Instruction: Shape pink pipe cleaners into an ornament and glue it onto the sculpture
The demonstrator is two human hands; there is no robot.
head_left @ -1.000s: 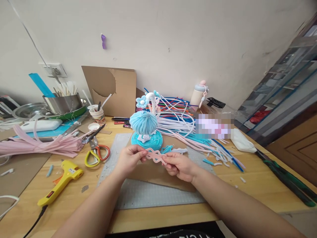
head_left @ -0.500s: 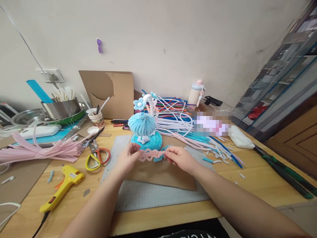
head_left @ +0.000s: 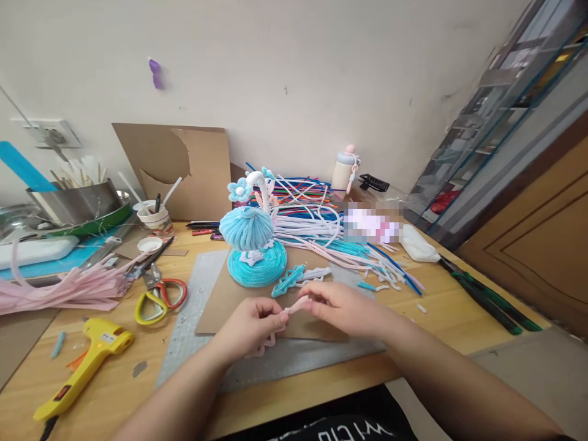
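Grip of left hand (head_left: 260,321) and right hand (head_left: 337,308) pinched on pink strip (head_left: 298,304), blue ornament (head_left: 247,228) at eleven o'clock from it, scissors (head_left: 157,286) at nine o'clock

Pink strip (head_left: 297,304) partly hidden by left grip (head_left: 253,323); black cord (head_left: 48,427) cut off at bottom; pale item (head_left: 371,223) blurred.
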